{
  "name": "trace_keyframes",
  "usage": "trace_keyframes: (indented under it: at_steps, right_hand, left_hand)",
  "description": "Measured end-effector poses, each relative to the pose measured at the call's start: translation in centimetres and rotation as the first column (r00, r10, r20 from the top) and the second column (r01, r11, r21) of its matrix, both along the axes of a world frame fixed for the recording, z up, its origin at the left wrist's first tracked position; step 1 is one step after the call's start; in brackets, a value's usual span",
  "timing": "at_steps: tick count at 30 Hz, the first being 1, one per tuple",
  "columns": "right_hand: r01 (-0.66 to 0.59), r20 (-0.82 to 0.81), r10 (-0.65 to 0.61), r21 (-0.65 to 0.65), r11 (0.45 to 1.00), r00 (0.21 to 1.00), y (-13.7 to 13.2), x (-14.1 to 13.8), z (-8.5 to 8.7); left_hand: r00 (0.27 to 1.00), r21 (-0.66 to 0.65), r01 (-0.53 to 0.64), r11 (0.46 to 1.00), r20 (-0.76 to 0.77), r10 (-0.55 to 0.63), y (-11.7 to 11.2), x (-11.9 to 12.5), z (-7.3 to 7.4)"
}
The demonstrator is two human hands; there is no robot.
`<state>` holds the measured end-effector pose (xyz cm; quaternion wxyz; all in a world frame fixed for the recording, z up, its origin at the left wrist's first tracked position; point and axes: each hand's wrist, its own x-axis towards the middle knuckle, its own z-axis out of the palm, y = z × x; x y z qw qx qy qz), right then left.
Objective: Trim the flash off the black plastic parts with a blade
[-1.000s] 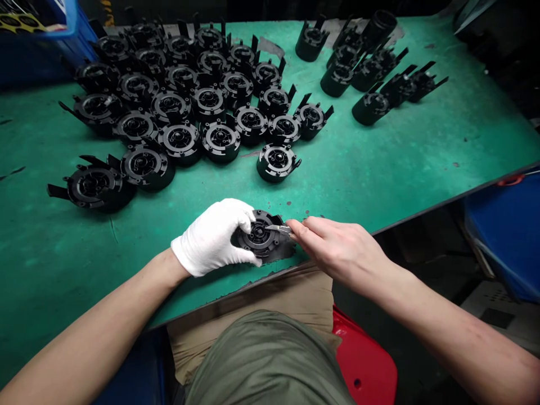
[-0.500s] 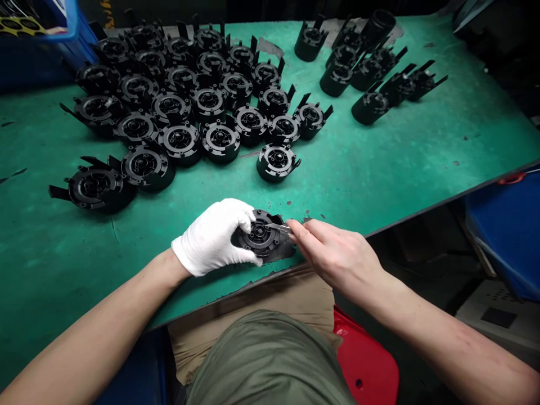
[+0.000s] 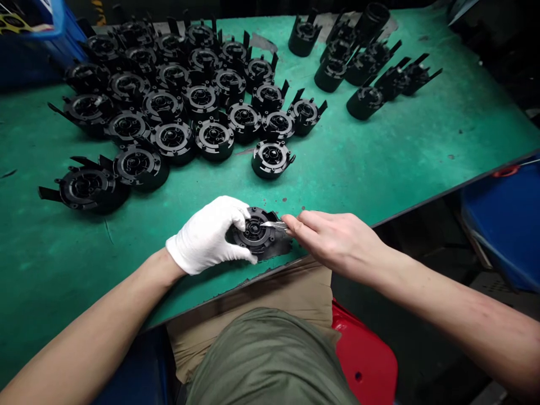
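Observation:
In a white glove, my left hand (image 3: 213,233) curls its thumb and fingers around the rim of a round black plastic housing (image 3: 255,229) near the table's front edge. The ringed face of the housing points up at me. My bare right hand (image 3: 331,239) pinches a thin, pointed metal blade (image 3: 273,224); its grip end is hidden by the fingers. The blade's tip lies over the housing's face, right of its centre. Whether the tip touches the plastic I cannot tell. A dark flat patch (image 3: 280,246) shows beside the housing, under the right fingers.
Several similar black housings (image 3: 172,138) stand grouped at the back left of the green table (image 3: 202,185). A single housing (image 3: 272,159) stands just beyond my hands. More cylindrical parts (image 3: 365,102) are at the back right. Blue bins (image 3: 70,42) and a red stool (image 3: 365,360) border the table.
The whole view has shifted slightly, so the table and parts appear a little further left. Both hands keep their holds, and the blade tip stays over the housing's face.

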<state>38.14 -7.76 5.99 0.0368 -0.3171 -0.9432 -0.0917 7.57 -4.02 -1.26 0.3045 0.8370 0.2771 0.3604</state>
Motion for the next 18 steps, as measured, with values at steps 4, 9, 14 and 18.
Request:
trace_keyframes:
  at_steps: [4, 9, 14, 18]
  right_hand:
    - [-0.013, -0.029, 0.012, -0.022, 1.0, 0.999, 0.5, 0.2, -0.1]
    - [-0.049, -0.092, 0.044, -0.047, 0.998, 0.995, 0.8, 0.3, -0.6]
    - [0.077, -0.202, -0.083, -0.034, 0.996, 0.976, -0.5, 0.0, -1.3]
    - [0.178, -0.175, -0.181, -0.034, 0.983, 0.968, -1.7, -0.8, -1.3]
  left_hand:
    - [1.0, 0.003, 0.003, 1.0, 0.001, -0.003, 0.0, 0.0, 0.2]
    - [1.0, 0.014, 0.004, 1.0, -0.017, -0.004, 0.0, -0.1, 0.6]
    - [1.0, 0.021, 0.01, 1.0, -0.022, -0.01, 0.1, -0.1, 0.7]
    - [1.0, 0.033, 0.014, 0.999, -0.021, -0.013, 0.1, -0.2, 0.5]
